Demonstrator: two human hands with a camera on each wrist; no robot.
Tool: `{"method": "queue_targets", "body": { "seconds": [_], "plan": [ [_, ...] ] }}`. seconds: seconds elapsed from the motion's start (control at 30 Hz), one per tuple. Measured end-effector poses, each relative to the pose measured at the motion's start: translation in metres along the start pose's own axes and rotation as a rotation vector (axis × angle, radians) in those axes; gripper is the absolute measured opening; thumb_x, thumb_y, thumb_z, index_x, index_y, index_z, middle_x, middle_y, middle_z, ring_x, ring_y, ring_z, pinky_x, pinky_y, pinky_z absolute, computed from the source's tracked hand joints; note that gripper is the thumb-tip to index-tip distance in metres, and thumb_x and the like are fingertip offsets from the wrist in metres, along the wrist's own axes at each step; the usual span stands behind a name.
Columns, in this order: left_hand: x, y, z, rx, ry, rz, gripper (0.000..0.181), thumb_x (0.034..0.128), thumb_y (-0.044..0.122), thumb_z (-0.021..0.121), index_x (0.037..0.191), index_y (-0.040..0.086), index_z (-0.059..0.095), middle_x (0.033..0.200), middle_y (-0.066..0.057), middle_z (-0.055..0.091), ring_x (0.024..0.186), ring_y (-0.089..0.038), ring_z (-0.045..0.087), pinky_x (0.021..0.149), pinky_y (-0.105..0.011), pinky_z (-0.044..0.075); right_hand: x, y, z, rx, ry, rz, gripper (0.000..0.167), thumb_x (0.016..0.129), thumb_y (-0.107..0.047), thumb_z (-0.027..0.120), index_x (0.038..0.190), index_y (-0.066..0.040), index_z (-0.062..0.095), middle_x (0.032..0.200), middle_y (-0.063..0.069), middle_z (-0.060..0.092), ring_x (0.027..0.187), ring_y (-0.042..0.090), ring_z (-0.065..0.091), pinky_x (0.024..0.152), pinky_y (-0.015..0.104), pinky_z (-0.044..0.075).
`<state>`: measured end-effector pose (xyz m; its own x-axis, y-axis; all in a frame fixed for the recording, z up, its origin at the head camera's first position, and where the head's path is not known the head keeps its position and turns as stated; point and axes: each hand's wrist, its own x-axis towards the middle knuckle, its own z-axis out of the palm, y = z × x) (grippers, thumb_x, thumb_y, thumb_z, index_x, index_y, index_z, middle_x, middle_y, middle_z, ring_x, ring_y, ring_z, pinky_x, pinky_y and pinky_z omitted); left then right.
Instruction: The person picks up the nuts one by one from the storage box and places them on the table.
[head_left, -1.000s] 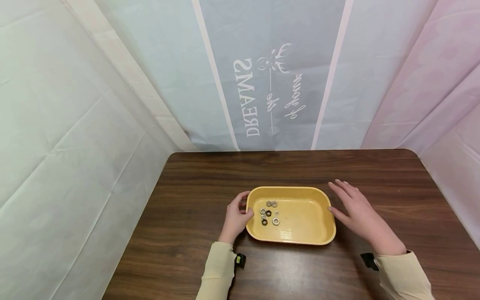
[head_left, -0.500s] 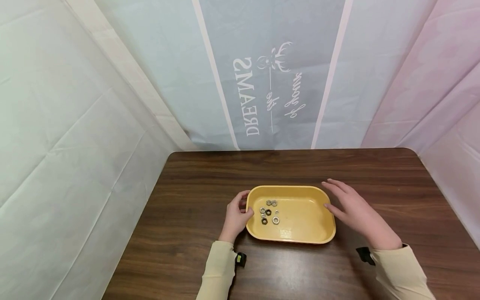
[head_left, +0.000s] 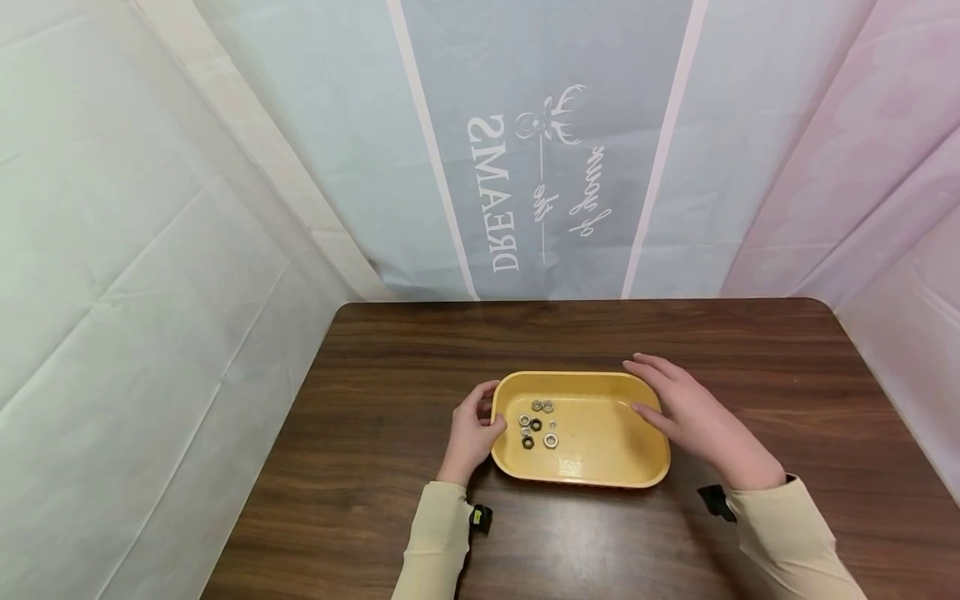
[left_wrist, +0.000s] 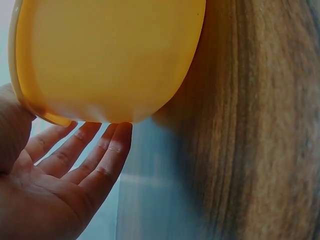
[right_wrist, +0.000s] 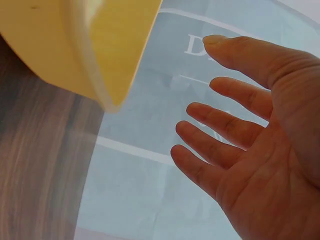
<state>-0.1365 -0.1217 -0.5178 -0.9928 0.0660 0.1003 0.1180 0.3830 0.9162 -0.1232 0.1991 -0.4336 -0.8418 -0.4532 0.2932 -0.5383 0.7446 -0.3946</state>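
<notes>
A yellow rectangular tray (head_left: 609, 446) with rounded corners stands on the wooden table. Several hex nuts (head_left: 551, 441), some silver and some dark, lie loose in its left half. My left hand (head_left: 467, 437) grips the tray's left end, thumb over the rim and fingers against the outer wall; the left wrist view shows those fingertips on the tray (left_wrist: 110, 60) from below. Over the tray's right end hovers my right hand (head_left: 693, 417), fingers extended. In the right wrist view that hand (right_wrist: 255, 145) holds nothing and is apart from the tray wall (right_wrist: 45, 45).
Dark wood-grain table (head_left: 405, 367) extends around the tray on all sides. A printed cloth (head_left: 555, 208) with white lettering hangs behind the far edge. Pale cloth (head_left: 150, 333) also closes off the left side, and pinkish cloth (head_left: 847, 167) the right.
My right hand has moved left, from beside the tray's right end to above it. The left hand keeps its grip, and the nuts and tray have hardly moved.
</notes>
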Motion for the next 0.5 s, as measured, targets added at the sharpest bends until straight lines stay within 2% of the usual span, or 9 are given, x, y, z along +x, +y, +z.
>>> {"method": "queue_targets", "body": {
  "seconds": [0.3, 0.5],
  "plan": [
    [0.0, -0.002, 0.001, -0.011, 0.008, -0.005, 0.054, 0.0776, -0.005, 0.062, 0.128, 0.013, 0.057, 0.119, -0.006, 0.06, 0.097, -0.02, 0.062, 0.072, -0.029, 0.053, 0.01, -0.005, -0.002, 0.024, -0.015, -0.012, 0.057, 0.08, -0.005, 0.074, 0.131, 0.004, 0.051, 0.135, 0.025, 0.045, 0.122, 0.043, 0.043, 0.094, 0.057, 0.039],
    [0.0, -0.003, 0.002, -0.041, 0.021, -0.001, 0.054, 0.0769, -0.006, 0.061, 0.128, 0.011, 0.057, 0.119, -0.009, 0.06, 0.097, -0.022, 0.063, 0.072, -0.03, 0.054, 0.015, -0.008, 0.0, 0.046, -0.033, -0.026, 0.056, 0.082, -0.008, 0.073, 0.132, 0.003, 0.05, 0.136, 0.024, 0.044, 0.123, 0.042, 0.042, 0.095, 0.056, 0.039]
  ]
}}
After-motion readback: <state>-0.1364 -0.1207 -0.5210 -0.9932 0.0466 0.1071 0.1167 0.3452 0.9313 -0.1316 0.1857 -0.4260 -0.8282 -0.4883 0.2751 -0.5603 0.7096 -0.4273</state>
